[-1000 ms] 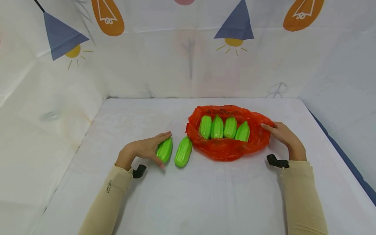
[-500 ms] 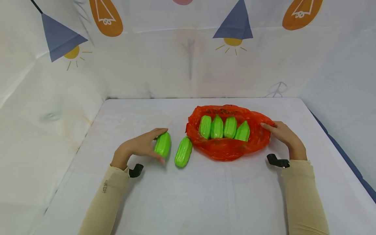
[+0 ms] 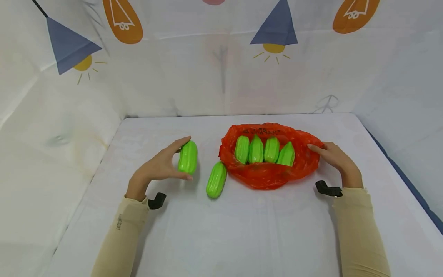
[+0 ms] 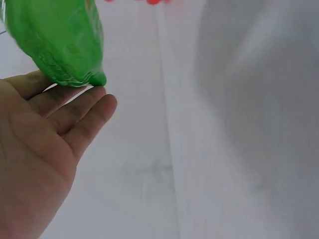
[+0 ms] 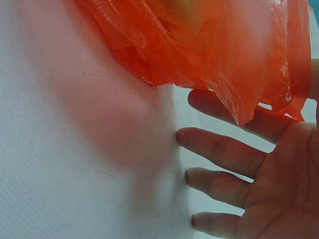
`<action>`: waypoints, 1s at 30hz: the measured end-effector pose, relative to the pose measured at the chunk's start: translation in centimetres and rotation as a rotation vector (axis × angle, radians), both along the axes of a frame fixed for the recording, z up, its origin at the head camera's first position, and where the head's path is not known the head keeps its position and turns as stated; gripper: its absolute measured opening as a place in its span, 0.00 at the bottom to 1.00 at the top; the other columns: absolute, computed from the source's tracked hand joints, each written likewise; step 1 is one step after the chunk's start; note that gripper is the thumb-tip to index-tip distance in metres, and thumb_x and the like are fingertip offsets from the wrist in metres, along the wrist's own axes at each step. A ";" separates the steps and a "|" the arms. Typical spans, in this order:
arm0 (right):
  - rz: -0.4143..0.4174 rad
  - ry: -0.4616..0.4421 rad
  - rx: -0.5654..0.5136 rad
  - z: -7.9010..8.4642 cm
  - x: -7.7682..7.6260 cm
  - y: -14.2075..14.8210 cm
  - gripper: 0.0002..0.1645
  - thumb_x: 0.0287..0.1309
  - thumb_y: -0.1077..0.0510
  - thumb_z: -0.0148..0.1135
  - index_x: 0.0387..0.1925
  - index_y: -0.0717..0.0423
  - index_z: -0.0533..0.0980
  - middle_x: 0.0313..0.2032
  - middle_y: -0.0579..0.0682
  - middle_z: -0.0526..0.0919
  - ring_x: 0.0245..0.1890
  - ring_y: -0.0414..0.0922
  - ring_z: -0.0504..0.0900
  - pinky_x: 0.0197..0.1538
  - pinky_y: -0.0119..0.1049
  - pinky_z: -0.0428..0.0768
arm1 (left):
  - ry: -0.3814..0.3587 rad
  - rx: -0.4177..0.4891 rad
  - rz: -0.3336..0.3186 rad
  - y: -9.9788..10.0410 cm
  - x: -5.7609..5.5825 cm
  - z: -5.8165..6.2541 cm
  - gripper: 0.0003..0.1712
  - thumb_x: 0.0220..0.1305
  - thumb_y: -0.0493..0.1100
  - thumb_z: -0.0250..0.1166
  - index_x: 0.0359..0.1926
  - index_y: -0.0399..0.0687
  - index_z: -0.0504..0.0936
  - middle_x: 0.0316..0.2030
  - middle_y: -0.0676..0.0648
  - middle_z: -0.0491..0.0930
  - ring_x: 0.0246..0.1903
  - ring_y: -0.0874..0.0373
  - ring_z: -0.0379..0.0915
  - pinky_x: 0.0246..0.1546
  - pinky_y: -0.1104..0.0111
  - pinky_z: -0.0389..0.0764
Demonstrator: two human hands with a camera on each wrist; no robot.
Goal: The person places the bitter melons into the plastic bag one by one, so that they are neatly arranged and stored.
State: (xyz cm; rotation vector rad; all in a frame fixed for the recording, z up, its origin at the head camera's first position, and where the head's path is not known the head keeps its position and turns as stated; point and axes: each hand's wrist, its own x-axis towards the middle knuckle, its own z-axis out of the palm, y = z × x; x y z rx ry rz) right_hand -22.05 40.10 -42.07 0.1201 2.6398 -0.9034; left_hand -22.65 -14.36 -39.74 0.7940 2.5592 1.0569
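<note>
My left hand (image 3: 154, 166) pinches a glossy green ridged fruit (image 3: 188, 157), shaped like a star fruit, between thumb and fingertips, left of the other fruit. In the left wrist view this fruit (image 4: 57, 40) shows a small nub at its end, against straight fingers. A second green ridged fruit (image 3: 216, 180) lies on the table beside the red plastic bag (image 3: 263, 177). Several more green fruit (image 3: 256, 150) sit in a row inside the open bag. My right hand (image 3: 335, 158) pinches the bag's right rim with thumb and index finger; its other fingers (image 5: 222, 149) spread below the bag.
A white cloth covers the table (image 3: 228, 234). White fabric with printed lamps hangs as a wall (image 3: 180, 77) behind it and along both sides. A black wrist strap piece (image 3: 157, 201) juts from the left sleeve, another black piece (image 3: 328, 189) from the right.
My left hand has lifted the green fruit and carried it up and slightly left, away from the one on the table. The right hand and the bag have stayed in place.
</note>
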 end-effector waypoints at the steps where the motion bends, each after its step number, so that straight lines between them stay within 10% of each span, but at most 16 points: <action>1: 0.002 0.002 -0.001 0.0 0.0 0.0 0.50 0.68 0.29 0.38 0.67 0.71 0.60 0.63 0.72 0.65 0.64 0.68 0.61 0.64 0.70 0.63 | 0.013 0.005 -0.002 0.2 0.1 0.2 0.71 0.38 0.62 0.81 0.78 0.54 0.47 0.76 0.51 0.52 0.71 0.48 0.57 0.70 0.49 0.60; 30: 0.010 0.029 -0.005 -0.1 0.2 0.1 0.49 0.69 0.30 0.38 0.66 0.71 0.62 0.62 0.71 0.67 0.63 0.67 0.63 0.64 0.69 0.63 | 0.197 0.067 -0.053 4.9 -0.2 2.0 0.68 0.41 0.64 0.79 0.78 0.58 0.49 0.75 0.56 0.52 0.75 0.57 0.48 0.73 0.52 0.57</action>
